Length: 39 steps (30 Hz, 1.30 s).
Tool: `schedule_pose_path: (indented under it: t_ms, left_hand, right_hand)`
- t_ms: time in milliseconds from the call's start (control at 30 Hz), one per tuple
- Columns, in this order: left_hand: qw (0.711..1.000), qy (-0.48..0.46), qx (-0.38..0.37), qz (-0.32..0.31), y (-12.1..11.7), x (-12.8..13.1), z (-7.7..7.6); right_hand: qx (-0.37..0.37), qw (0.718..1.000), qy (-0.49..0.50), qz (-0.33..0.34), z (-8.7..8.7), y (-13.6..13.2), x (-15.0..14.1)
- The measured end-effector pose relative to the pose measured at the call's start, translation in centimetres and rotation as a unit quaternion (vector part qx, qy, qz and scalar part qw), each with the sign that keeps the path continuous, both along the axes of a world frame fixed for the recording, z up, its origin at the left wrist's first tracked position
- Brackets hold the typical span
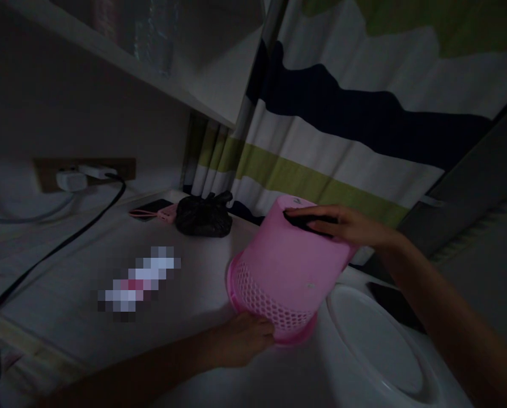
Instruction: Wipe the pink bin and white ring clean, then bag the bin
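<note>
While the room lies dim in the head view, a pink plastic basket (pixel 289 272) sits upside down and tilted on the white desk (pixel 66 283), its perforated rim pointing down toward the near edge and its solid base lifted toward the curtain. The left hand (pixel 240 339) is closed on the lower rim, fingers curled round the pink lip. The right hand (pixel 342 224) lies flat across the upturned base, fingers stretched out rather than clenched, and presses a dark flat object (pixel 310 222) against it; what that object is cannot be told. Just right of the basket lies a round white lid (pixel 376 340), with a dark phone-like slab (pixel 395 306) behind it. Further back on the desk sits a crumpled black bag (pixel 204 216), and beside it a pink device with a cord (pixel 162 214). A black cable (pixel 58 249) runs across the desk from a white plug (pixel 71 180) at the wall. A striped curtain (pixel 342 113) hangs behind, and a shelf (pixel 151 68) juts out above.
</note>
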State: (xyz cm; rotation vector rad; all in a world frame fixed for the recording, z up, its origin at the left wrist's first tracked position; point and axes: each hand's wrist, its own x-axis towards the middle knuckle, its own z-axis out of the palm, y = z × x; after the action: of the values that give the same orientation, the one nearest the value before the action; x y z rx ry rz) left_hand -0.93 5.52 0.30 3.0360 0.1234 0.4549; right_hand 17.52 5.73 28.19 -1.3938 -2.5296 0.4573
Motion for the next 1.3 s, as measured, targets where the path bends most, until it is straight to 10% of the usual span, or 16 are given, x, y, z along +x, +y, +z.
schedule_pose_path:
  t_ms: [267,467,767,1033,1300]
  left_hand:
    - [1.0,-0.004,-0.005,-0.005,0.2,0.1,-0.3]
    - [1.0,0.005,-0.014,-0.012,0.3,0.2,0.2]
    - [0.999,0.023,-0.028,-0.027,1.0,0.3,0.3]
    - [0.999,0.023,-0.019,-0.02,0.8,0.5,0.6]
    - [1.0,0.022,0.009,-0.003,1.2,1.4,0.4]
  right_hand:
    - [0.025,0.99,-0.006,-0.14,-0.6,-4.5,8.7]
    - [0.087,0.98,-0.018,-0.177,-1.6,1.9,10.9]
    - [0.109,0.984,-0.051,-0.129,-0.7,10.4,5.7]
    - [0.067,0.997,-0.041,0.0,0.0,4.0,0.5]
    - [0.083,0.994,0.007,-0.071,-1.2,-2.2,4.2]
